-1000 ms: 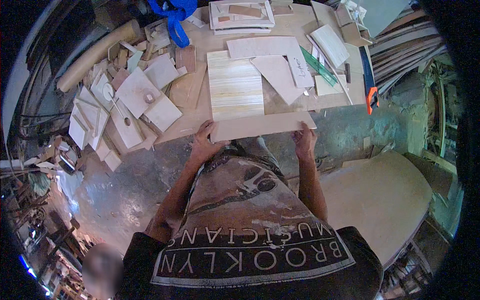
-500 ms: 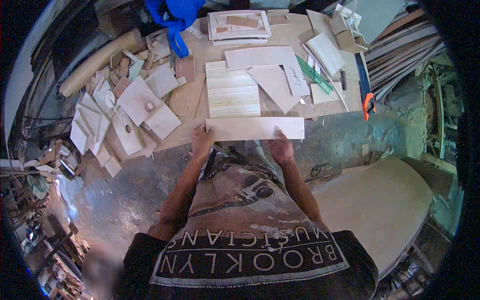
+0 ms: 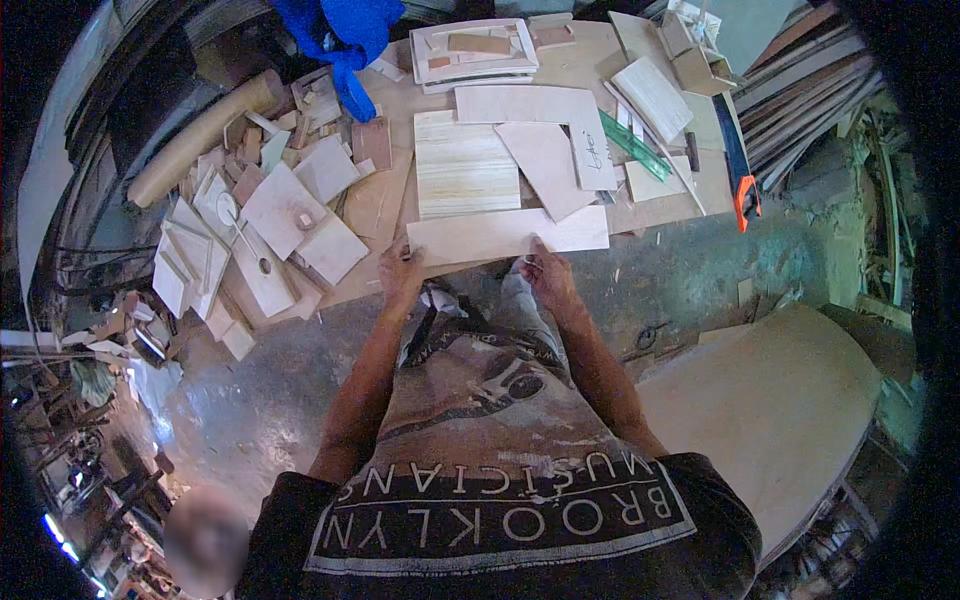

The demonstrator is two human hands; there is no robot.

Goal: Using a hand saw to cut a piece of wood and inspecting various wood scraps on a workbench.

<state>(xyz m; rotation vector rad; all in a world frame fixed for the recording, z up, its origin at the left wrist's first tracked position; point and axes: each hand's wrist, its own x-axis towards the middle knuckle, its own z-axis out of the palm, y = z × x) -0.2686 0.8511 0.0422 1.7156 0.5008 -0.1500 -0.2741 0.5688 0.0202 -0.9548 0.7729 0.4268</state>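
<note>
A long, pale wooden strip [image 3: 485,233] lies crosswise at the near edge of the workbench, held in both hands. At its left end, my left hand [image 3: 402,278] is closed on the near corner. My right hand [image 3: 549,278] pinches the near edge, right of the strip's middle, with the thumb on top; the fingers beneath are partly hidden. Just beyond the strip lies a panel with streaked grain [image 3: 467,165]. To that panel's right are an angled thin board [image 3: 545,165] and a pale L-shaped piece [image 3: 525,104].
Wood offcuts [image 3: 285,210] are heaped on the bench's left. Stacked frames [image 3: 475,50] and a blue cloth bag [image 3: 345,40] are at the back. On the right are a green translucent strip [image 3: 637,147] and a handsaw [image 3: 745,195]. A large curved board [image 3: 770,410] stands at lower right.
The strip has moved slightly away from me, closer over the streaked panel, and tilted a little. My right hand has shifted left along its near edge. The view has shifted slightly.
</note>
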